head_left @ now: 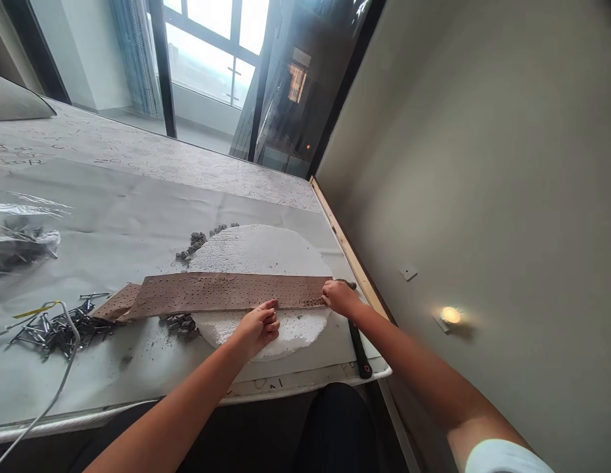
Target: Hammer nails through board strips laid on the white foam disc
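Note:
A long brown strip dotted with small holes (211, 292) lies across a white foam disc (261, 248). My left hand (259, 328) is at the strip's near edge, fingers curled with the tips together; whatever is in them is too small to make out. My right hand (341, 299) is closed over the strip's right end, and its pinched fingertips hide what they hold. Small dark bits stand in a cluster in the strip beside them. Beneath my right forearm lies a hammer with a black handle (359, 349); its head shows partly beyond my hand.
At the left are a pile of metal screws or nails (83, 328), a white cable (69, 371) and a clear plastic bag (22, 243). Grey crumbly lumps (191, 246) lie around the disc. A wooden edge (352, 253) and wall bound the right side.

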Available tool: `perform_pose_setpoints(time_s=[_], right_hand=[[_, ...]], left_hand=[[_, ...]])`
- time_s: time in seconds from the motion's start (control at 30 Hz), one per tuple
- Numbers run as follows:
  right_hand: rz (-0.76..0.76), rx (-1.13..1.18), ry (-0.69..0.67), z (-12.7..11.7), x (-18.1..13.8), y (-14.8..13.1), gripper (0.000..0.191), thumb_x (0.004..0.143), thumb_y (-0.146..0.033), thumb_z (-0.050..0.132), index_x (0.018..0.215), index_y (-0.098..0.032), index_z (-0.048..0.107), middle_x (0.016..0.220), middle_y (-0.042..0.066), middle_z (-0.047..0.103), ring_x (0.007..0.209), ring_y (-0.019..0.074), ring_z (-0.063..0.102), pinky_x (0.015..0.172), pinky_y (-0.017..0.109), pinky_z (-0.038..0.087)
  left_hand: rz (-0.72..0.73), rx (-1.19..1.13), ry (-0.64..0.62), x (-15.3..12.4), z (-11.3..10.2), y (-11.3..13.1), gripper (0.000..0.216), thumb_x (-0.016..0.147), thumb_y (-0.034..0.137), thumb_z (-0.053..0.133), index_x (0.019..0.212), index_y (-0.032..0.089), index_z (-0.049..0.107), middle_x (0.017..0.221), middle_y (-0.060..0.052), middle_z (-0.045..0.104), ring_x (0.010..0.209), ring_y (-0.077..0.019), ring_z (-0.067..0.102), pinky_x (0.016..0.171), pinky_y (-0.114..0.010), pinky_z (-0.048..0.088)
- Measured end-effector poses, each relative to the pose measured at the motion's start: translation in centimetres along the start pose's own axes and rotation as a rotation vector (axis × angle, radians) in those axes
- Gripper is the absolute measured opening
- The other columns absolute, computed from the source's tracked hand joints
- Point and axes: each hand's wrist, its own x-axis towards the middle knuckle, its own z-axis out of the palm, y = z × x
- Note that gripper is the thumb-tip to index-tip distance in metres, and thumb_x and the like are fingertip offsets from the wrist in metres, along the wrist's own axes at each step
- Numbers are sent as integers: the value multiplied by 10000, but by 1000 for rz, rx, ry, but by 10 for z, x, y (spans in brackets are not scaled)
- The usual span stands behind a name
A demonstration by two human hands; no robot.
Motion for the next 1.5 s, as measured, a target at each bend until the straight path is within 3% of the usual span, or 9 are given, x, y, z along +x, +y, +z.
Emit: perform_pose_setpoints(time_s=[0.27, 0.43, 0.6, 0.7, 0.77, 0.87, 0.97, 1.17, 1.5], right_hand=[[55, 187, 141, -26, -10, -5, 242, 920, -130, 323, 951, -83, 558, 891, 139, 623, 750, 167, 558, 651, 257, 374], [-214, 368, 137, -52, -18, -52, 172, 901, -220, 452, 911, -161, 613, 873, 33, 642, 779, 104, 567, 677, 186, 390], [-379, 422, 103, -41, -19, -99, 106, 813, -196, 581, 792, -180, 684, 833, 11, 639, 703, 88, 567, 624, 175, 386], [-331, 383, 138, -32, -16, -87, 169, 819, -240, 591, 955, -191, 678, 843, 25, 653, 771, 113, 586, 686, 195, 404], [-232, 322, 177, -25, -15, -64, 233, 868, -260, 526, 1053, -177, 641, 895, 49, 659, 831, 126, 588, 741, 213, 409], [-49, 193, 212, -13, -14, -24, 287, 920, -146, 368, 973, -114, 648, 947, 111, 642, 883, 152, 575, 788, 256, 398], [-10, 78, 153, 3, -13, -1, 230, 886, -138, 442, 834, -120, 666, 871, 97, 645, 831, 152, 583, 739, 239, 398], [-55, -91, 65, 19, -7, -3, 234, 871, -124, 434, 804, -128, 658, 874, 109, 645, 854, 182, 588, 701, 252, 392], [-122, -206, -48, 12, -1, -10, 200, 783, -33, 466, 849, -101, 642, 868, 155, 655, 804, 223, 632, 662, 275, 414]], left_hand=[[43, 9, 24, 2, 0, -2, 447, 785, 61, 478, 1210, 142, 365, 531, 60, 446, 455, -81, 488, 444, -175, 326], [38, 25, -15, -2, 9, -3, 355, 776, 90, 533, 1111, 121, 423, 791, -116, 658, 779, -211, 660, 677, -317, 493], [-29, 94, -127, -7, 8, -7, 168, 758, 170, 594, 903, 144, 514, 613, -9, 569, 434, -84, 520, 425, -183, 359], [-67, 88, -93, -7, 4, -5, 142, 794, 200, 548, 924, 150, 520, 531, 47, 453, 342, -14, 302, 364, -130, 167], [-88, 57, -80, -7, 2, -3, 185, 817, 211, 512, 991, 148, 518, 538, 53, 422, 358, -13, 270, 373, -128, 157], [-85, -16, -68, -6, 2, 0, 228, 826, 182, 496, 1051, 145, 492, 564, 55, 396, 393, -21, 296, 394, -134, 193], [-70, -64, -56, -4, 1, 0, 272, 809, 133, 512, 1073, 160, 449, 586, 57, 389, 419, -30, 322, 415, -145, 222], [-52, -75, -58, -2, -1, -2, 291, 793, 113, 517, 1064, 168, 429, 577, 70, 355, 420, -35, 305, 418, -151, 201], [-60, -85, -54, -1, -1, -2, 330, 778, 102, 514, 1084, 176, 417, 573, 78, 320, 429, -36, 304, 434, -155, 209]])
